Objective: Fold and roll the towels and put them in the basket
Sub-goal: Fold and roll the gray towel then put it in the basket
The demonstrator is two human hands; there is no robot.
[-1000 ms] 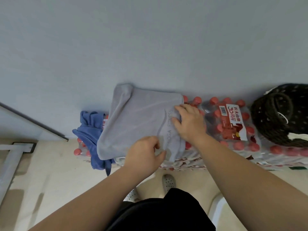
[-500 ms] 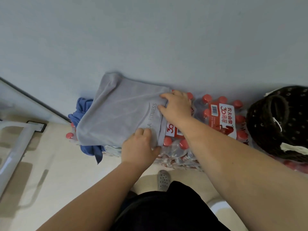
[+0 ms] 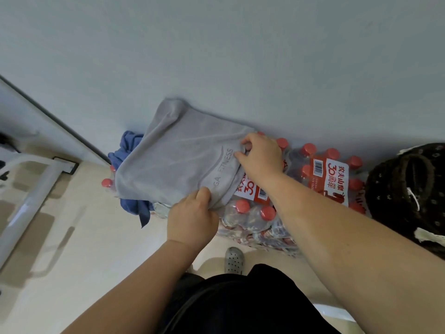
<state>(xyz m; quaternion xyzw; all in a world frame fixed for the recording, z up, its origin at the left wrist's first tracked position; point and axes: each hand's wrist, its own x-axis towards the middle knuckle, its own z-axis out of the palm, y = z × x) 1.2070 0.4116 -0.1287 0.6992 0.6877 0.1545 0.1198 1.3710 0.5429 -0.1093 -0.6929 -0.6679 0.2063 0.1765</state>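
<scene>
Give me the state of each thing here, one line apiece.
Bottles: capped, shrink-wrapped.
Grey towel: spread flat on the bottles, unrolled.
Blue towel: crumpled, partly under the grey towel.
Left hand: grips the grey towel's near corner.
Right hand: pinches its right edge.
Basket: standing apart; contents unclear.

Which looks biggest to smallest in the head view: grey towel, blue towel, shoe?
1. grey towel
2. blue towel, though mostly hidden under the grey one
3. shoe, partly hidden by dark clothing
</scene>
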